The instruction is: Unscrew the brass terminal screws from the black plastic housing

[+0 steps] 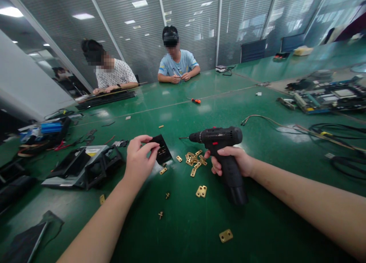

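Note:
My right hand [233,160] is wrapped round the grip of a black cordless drill [221,137], its thin bit pointing left. My left hand [142,152] is closed in a pinch over a flat black square piece [164,150] with small gold-coloured bits on it. What the fingertips hold, if anything, is too small to make out. Between the hands lies a pile of small brass plates [192,158] with holes. A few brass plates [201,191] lie nearer me, and another plate [226,236] lies at the front. Two small screws [167,196] rest on the green table [183,232].
An orange-handled screwdriver [196,101] lies further back. At left are a grey and black frame [77,167] and a blue bundle [51,127]. Circuit boards [334,95] and cables [340,129] spread at right. Two people [178,62] sit across the table.

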Tool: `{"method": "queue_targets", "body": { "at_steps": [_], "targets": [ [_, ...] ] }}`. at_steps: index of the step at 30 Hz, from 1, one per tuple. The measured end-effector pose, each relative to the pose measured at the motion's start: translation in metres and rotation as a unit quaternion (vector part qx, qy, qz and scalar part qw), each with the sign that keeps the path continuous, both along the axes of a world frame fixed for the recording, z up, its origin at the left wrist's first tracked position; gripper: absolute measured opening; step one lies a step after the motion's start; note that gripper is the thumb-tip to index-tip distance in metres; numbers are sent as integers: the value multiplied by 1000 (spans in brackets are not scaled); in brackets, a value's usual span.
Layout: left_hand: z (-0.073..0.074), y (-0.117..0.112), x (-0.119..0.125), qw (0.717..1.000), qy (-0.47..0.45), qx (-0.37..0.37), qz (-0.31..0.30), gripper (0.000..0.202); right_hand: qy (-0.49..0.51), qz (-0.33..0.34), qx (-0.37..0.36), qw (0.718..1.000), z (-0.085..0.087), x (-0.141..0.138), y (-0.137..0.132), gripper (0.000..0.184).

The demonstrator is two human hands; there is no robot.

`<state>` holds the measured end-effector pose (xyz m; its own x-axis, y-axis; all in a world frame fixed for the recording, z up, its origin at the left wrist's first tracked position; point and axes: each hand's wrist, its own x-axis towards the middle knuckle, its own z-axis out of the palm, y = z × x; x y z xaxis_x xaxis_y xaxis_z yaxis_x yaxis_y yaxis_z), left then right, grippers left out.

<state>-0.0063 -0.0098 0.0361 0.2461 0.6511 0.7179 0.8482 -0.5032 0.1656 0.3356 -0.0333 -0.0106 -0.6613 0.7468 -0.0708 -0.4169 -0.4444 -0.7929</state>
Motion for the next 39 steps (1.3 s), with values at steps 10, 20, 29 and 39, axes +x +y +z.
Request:
{"method": "queue_targets", "body": {
  "at_steps": [10, 20, 29, 39],
  "targets": [
    [-12, 11, -1, 999, -33, -20, 23, 9, 0, -1, -4, 1000, -3, 1, 0, 39],
    [-20, 15, -1, 996, -70, -57, -7, 17, -2, -5, 1, 1000, -3, 1, 0, 39],
    [-27, 21, -2, 997, -58, -45, -2, 18, -5, -5, 4, 1000, -2, -1, -1, 41],
    [-22, 15, -10, 994, -59, 67, -56, 12, -6, -4, 7, 1000, 0, -2, -2, 40]
  ]
}}
